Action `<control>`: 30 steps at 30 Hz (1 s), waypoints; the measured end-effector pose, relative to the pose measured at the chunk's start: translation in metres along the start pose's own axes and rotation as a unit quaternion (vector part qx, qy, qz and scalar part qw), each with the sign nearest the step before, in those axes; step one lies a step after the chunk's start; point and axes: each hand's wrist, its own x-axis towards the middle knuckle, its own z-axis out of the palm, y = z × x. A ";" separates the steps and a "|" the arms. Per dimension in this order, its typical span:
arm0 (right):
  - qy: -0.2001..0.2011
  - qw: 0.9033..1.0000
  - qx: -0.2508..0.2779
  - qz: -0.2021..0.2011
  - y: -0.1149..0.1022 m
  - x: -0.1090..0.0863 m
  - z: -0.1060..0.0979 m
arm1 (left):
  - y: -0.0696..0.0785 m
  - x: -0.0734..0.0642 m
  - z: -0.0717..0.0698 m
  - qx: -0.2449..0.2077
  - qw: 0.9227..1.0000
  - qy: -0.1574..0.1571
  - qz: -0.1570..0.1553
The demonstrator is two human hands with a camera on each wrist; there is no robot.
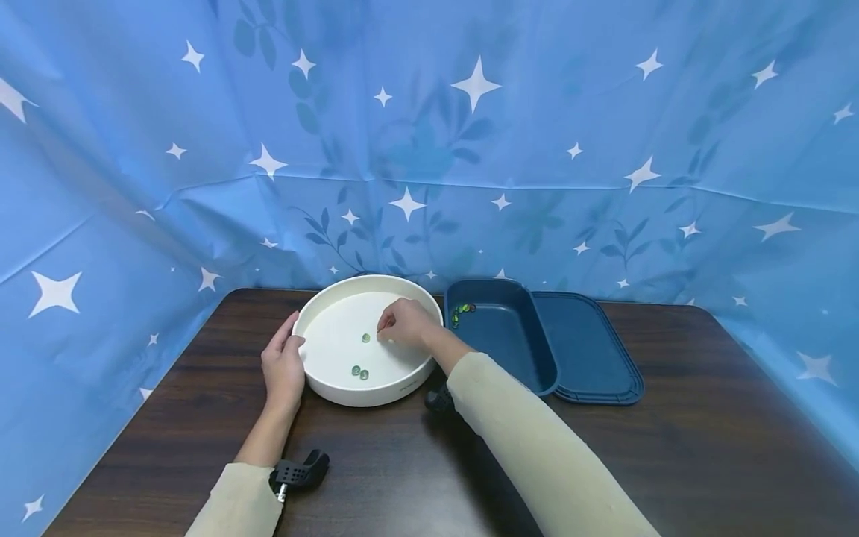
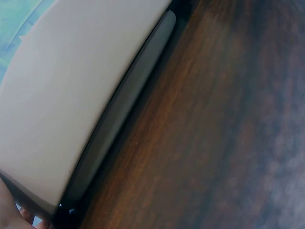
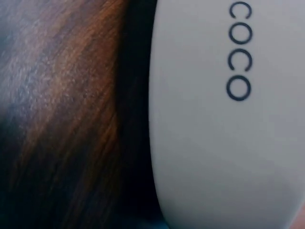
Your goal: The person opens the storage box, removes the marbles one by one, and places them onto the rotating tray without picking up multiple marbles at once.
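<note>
A round white tray (image 1: pixel 338 313) with a raised rim stands on the dark wooden table. My left hand (image 1: pixel 283 365) grips its left side, thumb over the rim and fingers along the outer wall. Inside the tray, my right hand (image 1: pixel 408 325) reaches down with bent fingers, the fingertips pinched together at a small greenish glass marble, mostly covered by them. Another green marble (image 1: pixel 365 338) lies just left of those fingertips. Two more marbles, a left one (image 1: pixel 356 370) and a right one (image 1: pixel 365 375), sit side by side nearer the front.
Right of the tray stands a deep blue box (image 1: pixel 503 328) with several green and reddish marbles (image 1: pixel 463 309) at its back left corner. Its flat blue lid (image 1: pixel 584 347) lies beside it. A blue star-patterned curtain (image 1: pixel 429 149) hangs behind the table (image 1: pixel 376 462).
</note>
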 end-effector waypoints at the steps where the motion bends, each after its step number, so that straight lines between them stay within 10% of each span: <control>1: 0.000 1.000 0.001 0.000 0.000 -0.001 0.000 | 0.000 0.000 0.000 -0.001 1.000 -0.001 0.000; 16: 0.021 0.996 0.086 -0.014 0.011 -0.021 -0.070 | -0.003 0.001 0.000 -0.002 1.000 -0.001 0.008; 30: 0.071 0.987 0.139 0.028 0.077 -0.038 -0.093 | -0.003 0.002 0.001 -0.001 1.000 -0.001 0.005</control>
